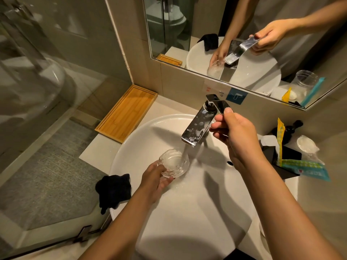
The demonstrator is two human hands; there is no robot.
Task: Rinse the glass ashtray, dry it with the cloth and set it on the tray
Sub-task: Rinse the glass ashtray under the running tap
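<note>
My left hand (155, 178) holds the clear glass ashtray (173, 163) by its near rim, over the white basin (131, 147). Water runs from the chrome faucet (197, 126) into the ashtray. My right hand (234, 132) grips the faucet's lever handle (218, 105), which is lifted. A black cloth (113, 190) lies crumpled on the basin's left rim. The empty bamboo tray (127, 112) sits on the counter at the back left, against the wall.
A mirror (244, 44) above the counter reflects the scene. Right of the basin stand a black holder with packaged toiletries (293, 162) and a plastic-wrapped item (308, 147). A glass shower partition (37, 91) borders the counter's left side.
</note>
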